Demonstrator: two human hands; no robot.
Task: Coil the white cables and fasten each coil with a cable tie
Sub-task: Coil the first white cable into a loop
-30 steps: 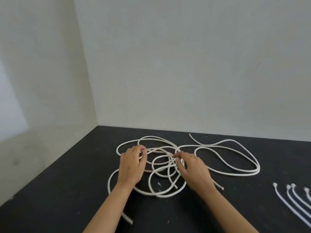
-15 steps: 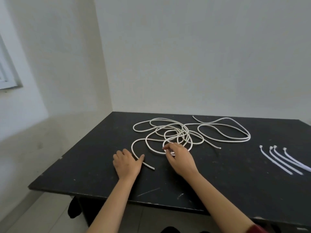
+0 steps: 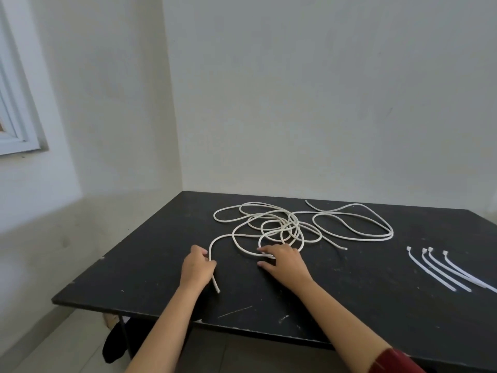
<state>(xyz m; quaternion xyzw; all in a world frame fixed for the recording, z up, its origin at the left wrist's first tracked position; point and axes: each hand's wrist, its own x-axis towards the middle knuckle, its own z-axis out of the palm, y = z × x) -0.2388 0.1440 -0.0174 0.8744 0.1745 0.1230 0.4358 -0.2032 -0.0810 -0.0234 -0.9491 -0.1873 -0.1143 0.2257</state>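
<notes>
Left hand [image 3: 197, 267] curled around white cable [image 3: 279, 227], right hand [image 3: 285, 261] flat atop loops.

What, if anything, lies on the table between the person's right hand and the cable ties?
Nothing visible does. Between the right hand and the cable ties there is only bare black table. The white cable has a loose end lying farther back, clear of that path.

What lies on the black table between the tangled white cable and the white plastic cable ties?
Head view: only bare black table separates the tangled white cable from the white plastic cable ties.
</notes>
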